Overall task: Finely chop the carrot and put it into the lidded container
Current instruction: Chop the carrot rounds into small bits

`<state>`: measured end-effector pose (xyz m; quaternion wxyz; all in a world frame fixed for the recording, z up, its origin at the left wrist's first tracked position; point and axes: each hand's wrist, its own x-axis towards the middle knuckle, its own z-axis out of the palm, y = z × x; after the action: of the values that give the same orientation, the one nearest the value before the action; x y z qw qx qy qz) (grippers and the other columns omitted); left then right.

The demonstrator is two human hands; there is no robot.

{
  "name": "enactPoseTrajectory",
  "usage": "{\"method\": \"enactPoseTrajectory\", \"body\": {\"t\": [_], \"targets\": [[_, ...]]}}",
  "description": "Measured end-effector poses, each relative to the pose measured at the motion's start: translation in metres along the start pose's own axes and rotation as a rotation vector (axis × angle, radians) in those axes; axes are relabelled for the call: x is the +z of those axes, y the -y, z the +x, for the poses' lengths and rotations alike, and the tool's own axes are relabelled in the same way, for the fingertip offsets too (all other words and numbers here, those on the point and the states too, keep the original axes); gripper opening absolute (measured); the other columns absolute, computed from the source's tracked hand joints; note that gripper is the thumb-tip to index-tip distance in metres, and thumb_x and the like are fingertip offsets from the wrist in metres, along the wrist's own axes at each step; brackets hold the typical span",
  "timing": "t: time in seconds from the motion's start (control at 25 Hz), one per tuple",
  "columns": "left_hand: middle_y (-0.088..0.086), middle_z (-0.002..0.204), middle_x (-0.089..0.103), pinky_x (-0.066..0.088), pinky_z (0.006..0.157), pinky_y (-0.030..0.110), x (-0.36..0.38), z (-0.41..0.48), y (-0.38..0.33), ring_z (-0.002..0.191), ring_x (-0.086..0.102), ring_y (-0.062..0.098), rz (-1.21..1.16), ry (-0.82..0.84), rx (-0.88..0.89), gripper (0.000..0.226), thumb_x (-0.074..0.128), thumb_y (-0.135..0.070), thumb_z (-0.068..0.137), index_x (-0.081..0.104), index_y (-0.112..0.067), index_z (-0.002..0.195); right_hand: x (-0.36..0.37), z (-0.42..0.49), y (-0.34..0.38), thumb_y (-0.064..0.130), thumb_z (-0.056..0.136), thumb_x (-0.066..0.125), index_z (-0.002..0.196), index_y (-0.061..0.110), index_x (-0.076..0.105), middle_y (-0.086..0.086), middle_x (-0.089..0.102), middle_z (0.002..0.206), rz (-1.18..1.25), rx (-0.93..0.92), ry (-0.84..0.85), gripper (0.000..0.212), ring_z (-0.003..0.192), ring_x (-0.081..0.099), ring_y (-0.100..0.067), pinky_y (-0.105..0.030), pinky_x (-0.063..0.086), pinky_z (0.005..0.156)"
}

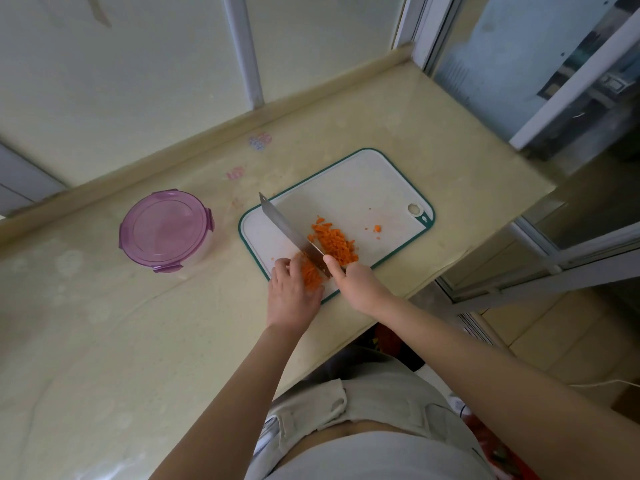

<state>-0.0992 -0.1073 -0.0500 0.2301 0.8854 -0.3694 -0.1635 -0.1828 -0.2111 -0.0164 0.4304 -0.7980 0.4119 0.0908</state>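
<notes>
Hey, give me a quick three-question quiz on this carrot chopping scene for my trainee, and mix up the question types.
1. True or false: the lidded container stands open.
2. The chopped carrot pile lies: A) in the lidded container, B) on the cutting board, C) nowhere, nothing is cut yet.
3. Fill in: the knife is gripped by the ___ hand.

Key: 1 false, it is closed. 2 B. 3 right hand, while the left hand holds the uncut carrot.
</notes>
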Motion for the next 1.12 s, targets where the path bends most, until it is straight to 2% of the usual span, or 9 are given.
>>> {"method": "enactPoseTrajectory", "body": {"t": [0.12, 0.2, 0.36, 0.56, 0.68, 0.84, 1.04, 1.12], "targets": [[0.008, 0.140, 0.031, 0.025, 0.106, 0.031, -0.004, 0.006, 0.002, 0.128, 0.029, 0.025, 0.058, 0.074, -0.022, 0.076, 0.064, -0.033, 0.082, 0.024, -0.009, 0.142, -0.005, 0.003, -0.002, 0.061, 0.095, 0.024, 0.056, 0.013, 0.031, -0.002, 0.033, 0.050, 0.094, 0.038, 0.015, 0.062, 0.043, 0.031, -0.018, -0.029, 0.030, 0.048], [0.004, 0.143, 0.032, 0.023, 0.107, 0.032, -0.008, 0.009, 0.002, 0.129, 0.028, 0.024, 0.128, 0.107, 0.006, 0.072, 0.059, -0.036, 0.086, 0.023, -0.012, 0.143, -0.005, 0.001, -0.002, 0.061, 0.095, 0.024, 0.059, 0.011, 0.035, -0.001, 0.033, 0.050, 0.142, 0.054, 0.009, 0.062, 0.041, 0.031, -0.016, -0.027, 0.028, 0.044], [0.001, 0.135, 0.045, 0.025, 0.101, 0.029, -0.007, 0.005, 0.001, 0.121, 0.036, 0.023, 0.121, 0.069, 0.055, 0.053, 0.053, -0.030, 0.091, 0.033, -0.017, 0.138, -0.011, -0.002, 0.000, 0.058, 0.096, 0.025, 0.058, 0.008, 0.040, -0.002, 0.037, 0.049, 0.145, 0.036, -0.023, 0.064, 0.042, 0.035, -0.016, -0.027, 0.029, 0.046], [0.006, 0.131, 0.040, 0.025, 0.104, 0.030, -0.005, 0.006, 0.003, 0.123, 0.033, 0.023, 0.090, 0.046, -0.008, 0.063, 0.056, -0.037, 0.089, 0.029, -0.011, 0.141, -0.015, -0.008, 0.004, 0.057, 0.096, 0.027, 0.065, 0.006, 0.044, -0.002, 0.035, 0.049, 0.143, 0.013, -0.008, 0.062, 0.041, 0.033, -0.016, -0.028, 0.030, 0.046], [0.006, 0.123, 0.044, 0.029, 0.099, 0.031, -0.005, 0.008, 0.005, 0.115, 0.037, 0.023, 0.151, 0.041, 0.012, 0.050, 0.053, -0.039, 0.091, 0.042, -0.011, 0.131, -0.011, -0.010, 0.007, 0.056, 0.097, 0.026, 0.062, 0.007, 0.042, -0.002, 0.034, 0.048, 0.107, 0.006, 0.013, 0.062, 0.041, 0.032, -0.015, -0.028, 0.031, 0.046], [0.007, 0.118, 0.049, 0.030, 0.094, 0.031, -0.002, 0.007, 0.005, 0.110, 0.041, 0.025, 0.192, 0.034, 0.075, 0.039, 0.051, -0.033, 0.093, 0.051, -0.010, 0.124, -0.006, -0.010, 0.010, 0.056, 0.097, 0.026, 0.054, 0.009, 0.036, -0.003, 0.038, 0.049, 0.045, 0.004, 0.013, 0.065, 0.045, 0.036, -0.018, -0.032, 0.035, 0.057], [0.013, 0.098, 0.057, 0.044, 0.078, 0.038, 0.006, 0.002, 0.007, 0.089, 0.052, 0.031, 0.261, -0.051, 0.128, 0.033, 0.069, -0.021, 0.082, 0.061, -0.002, 0.109, -0.003, -0.011, 0.017, 0.048, 0.100, 0.027, 0.049, 0.011, 0.030, -0.004, 0.037, 0.049, -0.025, -0.004, 0.003, 0.063, 0.048, 0.037, -0.018, -0.029, 0.029, 0.052], [0.012, 0.091, 0.057, 0.049, 0.071, 0.036, 0.010, 0.000, 0.008, 0.080, 0.055, 0.028, 0.319, -0.062, 0.152, 0.040, 0.080, -0.015, 0.070, 0.064, -0.002, 0.104, 0.000, -0.011, 0.020, 0.043, 0.102, 0.026, 0.054, 0.020, 0.029, -0.004, 0.038, 0.053, -0.066, -0.022, 0.012, 0.054, 0.054, 0.041, -0.021, -0.032, 0.034, 0.056]]}}
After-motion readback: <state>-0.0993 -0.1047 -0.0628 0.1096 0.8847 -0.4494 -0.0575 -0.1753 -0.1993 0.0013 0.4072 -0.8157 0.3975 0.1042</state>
